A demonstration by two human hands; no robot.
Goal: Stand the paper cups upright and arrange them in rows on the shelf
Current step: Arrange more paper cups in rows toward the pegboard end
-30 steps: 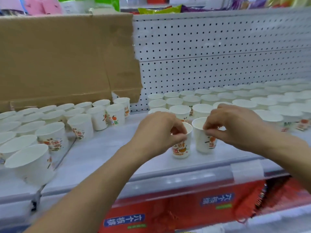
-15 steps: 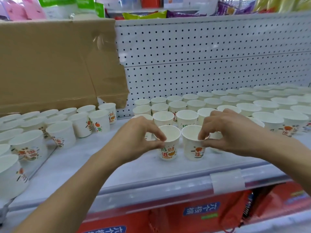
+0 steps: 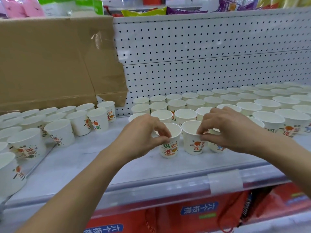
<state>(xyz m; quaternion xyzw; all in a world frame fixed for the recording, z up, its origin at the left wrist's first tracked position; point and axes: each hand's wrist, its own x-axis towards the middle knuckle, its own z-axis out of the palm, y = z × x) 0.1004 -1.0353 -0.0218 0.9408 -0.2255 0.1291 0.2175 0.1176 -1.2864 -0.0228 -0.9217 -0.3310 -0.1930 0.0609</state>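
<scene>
Two white paper cups with red and orange print stand upright side by side near the front of the white shelf [image 3: 87,167]. My left hand [image 3: 143,135] pinches the rim of the left cup [image 3: 170,147] between thumb and fingers. My right hand [image 3: 225,130] pinches the rim of the right cup [image 3: 191,143]. A third cup [image 3: 217,147] stands just right of it, mostly hidden under my right hand. Behind them, several upright cups [image 3: 249,105] fill rows toward the pegboard. Another group of upright cups [image 3: 60,130] stands at the left.
A flattened cardboard sheet [image 3: 50,61] leans against the white pegboard back wall [image 3: 210,52] at the left. The shelf's front rail carries a clear label holder [image 3: 225,182]. Red boxes [image 3: 193,214] sit on the shelf below. Bare shelf lies between the two cup groups.
The camera view has shifted slightly; both hands keep their pinch on the two front cups, which have settled a little nearer the front row of cups.
</scene>
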